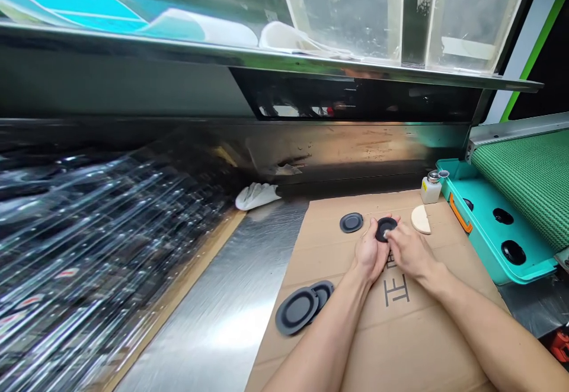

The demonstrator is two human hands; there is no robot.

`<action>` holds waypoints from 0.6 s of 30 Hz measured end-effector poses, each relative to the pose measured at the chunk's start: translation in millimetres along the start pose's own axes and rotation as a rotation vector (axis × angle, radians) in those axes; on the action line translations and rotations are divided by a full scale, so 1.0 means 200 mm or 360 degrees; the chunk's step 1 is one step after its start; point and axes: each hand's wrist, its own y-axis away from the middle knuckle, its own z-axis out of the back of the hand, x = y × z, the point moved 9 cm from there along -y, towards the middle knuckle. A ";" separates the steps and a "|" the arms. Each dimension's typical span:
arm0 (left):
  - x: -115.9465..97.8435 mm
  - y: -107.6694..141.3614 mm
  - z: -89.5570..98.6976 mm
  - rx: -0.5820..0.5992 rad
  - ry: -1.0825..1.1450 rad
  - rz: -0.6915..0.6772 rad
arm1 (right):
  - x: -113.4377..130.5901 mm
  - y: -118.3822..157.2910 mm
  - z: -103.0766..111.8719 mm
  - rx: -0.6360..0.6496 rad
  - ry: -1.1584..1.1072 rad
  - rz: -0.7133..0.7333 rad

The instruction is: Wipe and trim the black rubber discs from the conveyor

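Note:
My left hand (pixel 370 251) holds a small black round dish-like part (pixel 386 222), fingers closed around its near side. My right hand (pixel 411 251) has its fingers bunched against the part's face; a small pale bit shows at the fingertips, too small to name. Just left of the hands a similar black round part (pixel 351 222) lies flat on the cardboard (pixel 427 344). Beside my left forearm lie two more, one larger black round part (pixel 297 311) overlapping another (pixel 322 295). To the right of my hands rests a cream half-round pad (pixel 420 219).
A white pump bottle (pixel 431 188) stands at the cardboard's far right corner. Beside it, a turquoise bin (pixel 484 244) holds several black round parts, partly under a green conveyor belt (pixel 528 172). Clear plastic-wrapped stacks (pixel 89 249) and a white glove (pixel 256 196) lie left. A metal ledge (pixel 267 54) crosses above.

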 end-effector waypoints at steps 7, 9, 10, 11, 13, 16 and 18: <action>0.03 -0.01 -0.01 0.0036 -0.0064 -0.0077 | -0.02 -0.05 0.02 -0.0155 -0.0111 -0.0077; 0.02 -0.01 -0.01 0.0036 -0.0076 -0.0104 | -0.04 -0.05 0.02 -0.0178 -0.0108 -0.0184; 0.02 -0.01 0.00 0.0023 -0.0081 -0.0092 | -0.03 -0.06 0.01 -0.0158 -0.0128 -0.0190; 0.02 -0.01 0.00 0.0009 -0.0083 -0.0067 | -0.02 -0.06 0.00 -0.0112 -0.0165 -0.0149; 0.03 0.00 -0.01 -0.0004 -0.0072 -0.0006 | -0.01 -0.06 -0.02 -0.0032 -0.0227 -0.0068; 0.03 0.01 -0.03 0.0028 -0.0058 0.0033 | -0.09 -0.06 0.03 -0.0179 -0.0196 -0.0220; 0.03 0.01 -0.04 0.0062 -0.0076 0.0044 | -0.16 -0.05 0.10 -0.0375 -0.0253 -0.0294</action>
